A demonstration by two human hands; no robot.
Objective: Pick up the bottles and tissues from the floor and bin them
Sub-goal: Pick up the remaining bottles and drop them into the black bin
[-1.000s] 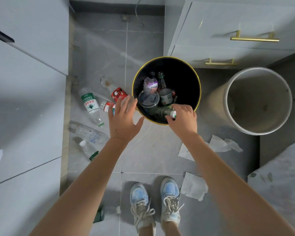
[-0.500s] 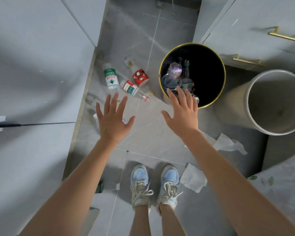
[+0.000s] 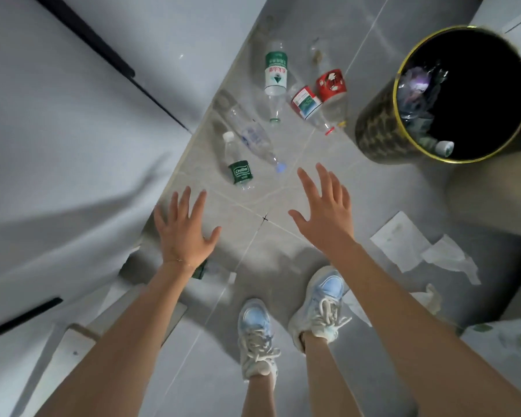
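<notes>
Several plastic bottles lie on the grey tile floor: a small green-label bottle (image 3: 238, 165), a clear one (image 3: 251, 135), a tall green-and-white label bottle (image 3: 275, 76), and two red-label bottles (image 3: 309, 106) (image 3: 331, 85). The black bin with a gold rim (image 3: 373, 127) stands at the upper right with bottles inside. My left hand (image 3: 184, 233) and my right hand (image 3: 325, 212) hover above the floor, fingers spread and empty, just short of the bottles. White tissues (image 3: 403, 240) lie at the right. Under my left wrist another green-label bottle (image 3: 214, 270) shows partly.
Grey cabinet fronts (image 3: 73, 130) line the left side right up to the bottles. A pale round container (image 3: 491, 194) lies beside the bin. My two feet in light sneakers (image 3: 319, 302) stand below the hands. A grey slab (image 3: 503, 350) sits at the lower right.
My right hand has let go of the bottle over the bin and opened. Both hands have swung left and down toward the bottles on the floor; the view has turned left.
</notes>
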